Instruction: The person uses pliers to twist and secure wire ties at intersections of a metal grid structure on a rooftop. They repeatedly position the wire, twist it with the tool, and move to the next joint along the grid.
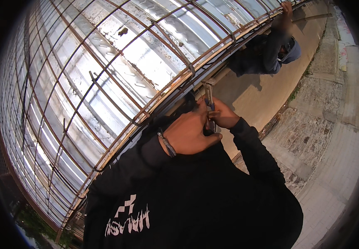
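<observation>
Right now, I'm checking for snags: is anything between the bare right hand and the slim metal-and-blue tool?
Nothing visible: the bare right hand is closed on the slim metal-and-blue tool. The rusty brown steel-rod grid lies to the left, not between them.

White print point(128, 224) marks the black top point(212, 195); the wristband point(167, 143) is dark.

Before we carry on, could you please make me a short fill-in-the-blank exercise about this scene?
1. A dark bracelet circles the person's ____ wrist.
2. The left hand and right hand meet at a metal tool, and both sleeves are ____ in colour.
3. Another person, with a raised hand near the edge of the rusty mesh, appears in the picture's upper ____ corner.

Missing words: left; black; right.
</observation>
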A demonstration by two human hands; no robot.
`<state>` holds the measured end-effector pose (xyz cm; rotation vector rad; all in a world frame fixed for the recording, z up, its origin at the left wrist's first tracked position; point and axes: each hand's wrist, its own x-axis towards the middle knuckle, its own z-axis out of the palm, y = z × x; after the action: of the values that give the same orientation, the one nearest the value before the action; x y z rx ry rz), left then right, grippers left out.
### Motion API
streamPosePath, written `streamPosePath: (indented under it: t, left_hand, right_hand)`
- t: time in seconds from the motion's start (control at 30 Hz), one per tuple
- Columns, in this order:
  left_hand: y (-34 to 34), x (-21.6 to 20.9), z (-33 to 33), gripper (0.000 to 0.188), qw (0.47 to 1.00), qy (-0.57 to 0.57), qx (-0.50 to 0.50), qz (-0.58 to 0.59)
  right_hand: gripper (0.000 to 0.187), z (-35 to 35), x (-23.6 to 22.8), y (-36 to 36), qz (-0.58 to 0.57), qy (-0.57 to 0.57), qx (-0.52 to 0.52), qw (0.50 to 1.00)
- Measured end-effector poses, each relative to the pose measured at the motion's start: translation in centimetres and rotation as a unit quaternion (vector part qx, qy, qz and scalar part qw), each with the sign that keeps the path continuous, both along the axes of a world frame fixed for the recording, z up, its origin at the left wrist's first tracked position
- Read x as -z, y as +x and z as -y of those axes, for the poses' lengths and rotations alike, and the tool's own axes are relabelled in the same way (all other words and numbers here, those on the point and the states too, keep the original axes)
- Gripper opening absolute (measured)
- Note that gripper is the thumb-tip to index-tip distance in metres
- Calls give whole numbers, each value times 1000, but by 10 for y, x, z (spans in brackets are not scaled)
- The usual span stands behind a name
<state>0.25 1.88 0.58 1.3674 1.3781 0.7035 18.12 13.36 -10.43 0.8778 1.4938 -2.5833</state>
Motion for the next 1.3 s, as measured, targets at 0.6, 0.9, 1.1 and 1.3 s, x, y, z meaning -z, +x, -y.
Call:
streamPosePath:
  t: [0.6, 0.9, 1.1, 1.3]
  left_hand:
    - [-14, -2, 6, 67, 999, 6, 40, 25]
    - [-9, 13, 10, 41, 994, 64, -33, 79]
    - [-22, 48, -4, 33, 774, -274, -240, 519]
    - [7, 80, -39, 30, 739, -312, -300, 515]
  right_hand:
    - [69, -34, -49, -12, 68, -219, -98, 968]
    - [74, -37, -65, -26, 127, -71, -166, 975]
    - [44, -29, -23, -8, 26, -208, -50, 977]
    - [20, 7, 28, -10, -193, -573, -58, 794]
